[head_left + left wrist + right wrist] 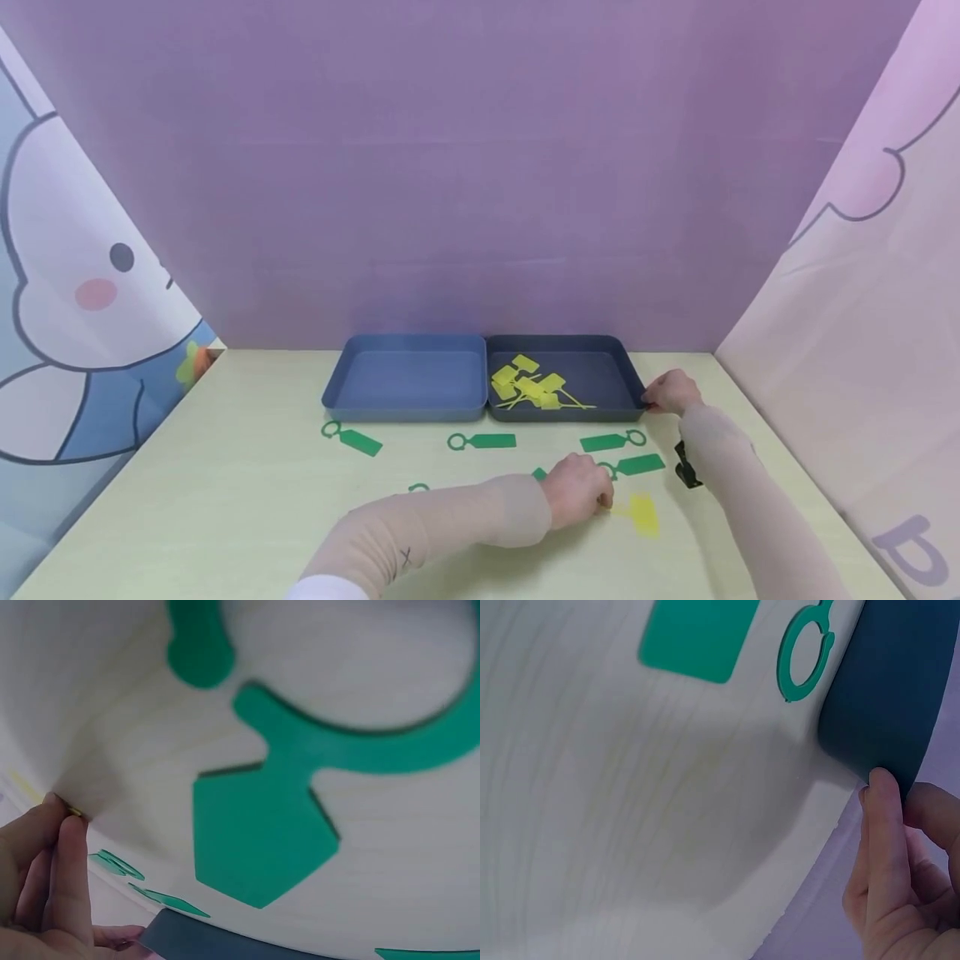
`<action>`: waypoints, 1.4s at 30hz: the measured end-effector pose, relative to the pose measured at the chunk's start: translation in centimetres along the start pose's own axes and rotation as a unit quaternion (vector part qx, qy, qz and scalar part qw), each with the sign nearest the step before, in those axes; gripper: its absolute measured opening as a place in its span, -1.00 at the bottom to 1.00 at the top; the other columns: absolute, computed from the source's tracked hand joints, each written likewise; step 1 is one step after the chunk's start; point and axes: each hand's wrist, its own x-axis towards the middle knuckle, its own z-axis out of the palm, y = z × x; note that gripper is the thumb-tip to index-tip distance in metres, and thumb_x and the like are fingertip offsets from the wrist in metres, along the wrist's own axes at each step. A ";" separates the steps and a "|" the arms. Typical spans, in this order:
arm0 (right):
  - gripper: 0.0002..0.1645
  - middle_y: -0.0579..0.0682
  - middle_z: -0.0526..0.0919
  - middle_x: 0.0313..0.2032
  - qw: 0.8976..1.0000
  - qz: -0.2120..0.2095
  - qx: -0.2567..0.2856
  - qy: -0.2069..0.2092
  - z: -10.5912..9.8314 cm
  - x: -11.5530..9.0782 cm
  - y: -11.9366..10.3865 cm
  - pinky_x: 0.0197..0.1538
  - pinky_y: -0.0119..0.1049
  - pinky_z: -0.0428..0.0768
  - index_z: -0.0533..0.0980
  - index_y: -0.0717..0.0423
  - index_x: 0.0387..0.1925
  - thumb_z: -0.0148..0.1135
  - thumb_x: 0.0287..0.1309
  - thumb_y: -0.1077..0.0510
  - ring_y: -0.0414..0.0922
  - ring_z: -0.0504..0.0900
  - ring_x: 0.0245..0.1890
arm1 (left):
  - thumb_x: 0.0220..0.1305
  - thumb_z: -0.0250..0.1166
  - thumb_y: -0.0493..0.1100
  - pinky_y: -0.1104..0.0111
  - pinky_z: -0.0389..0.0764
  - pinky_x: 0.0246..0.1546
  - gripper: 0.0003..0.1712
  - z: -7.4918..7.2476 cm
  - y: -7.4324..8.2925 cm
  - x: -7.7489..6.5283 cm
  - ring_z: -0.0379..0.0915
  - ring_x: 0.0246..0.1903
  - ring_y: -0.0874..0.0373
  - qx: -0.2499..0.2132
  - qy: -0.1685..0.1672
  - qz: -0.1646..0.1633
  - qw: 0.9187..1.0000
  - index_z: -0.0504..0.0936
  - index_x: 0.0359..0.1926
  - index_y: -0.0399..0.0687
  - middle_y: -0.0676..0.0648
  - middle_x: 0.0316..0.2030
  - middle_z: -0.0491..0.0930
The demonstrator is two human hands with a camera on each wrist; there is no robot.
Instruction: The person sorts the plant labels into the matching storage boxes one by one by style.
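Low over the table at right of centre, my left hand (576, 492) pinches the thin stem of a yellow tag (643, 515) between thumb and fingertips. In the left wrist view only a small yellow bit (76, 812) shows between the fingertips. My right hand (673, 392) grips the near right corner of a dark tray (600, 414); in the right wrist view its thumb and fingers (885, 817) hold the rim. Several yellow tags (528, 387) lie in a loose pile in that tray.
A blue tray (408, 413) stands against the dark one's left side. Green ring-ended tags (493, 441) lie scattered before both trays, some partly hidden by the left arm. Another green tag (641, 465) lies near the left hand. A purple panel (480, 183) rises behind.
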 end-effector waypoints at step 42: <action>-0.72 -0.05 0.64 -0.60 1.000 -0.002 0.018 -0.008 -0.1 0.2 0.3 -0.40 -0.36 0.62 0.53 0.47 -0.27 0.21 -0.04 0.32 -0.28 0.59 -0.64 | -0.01 0.34 -0.24 0.59 0.47 -0.24 -0.74 -0.7 -0.2 -0.2 0.51 -0.30 0.35 0.009 -0.052 -0.050 0.997 0.72 -0.32 0.27 0.26 -0.35 0.65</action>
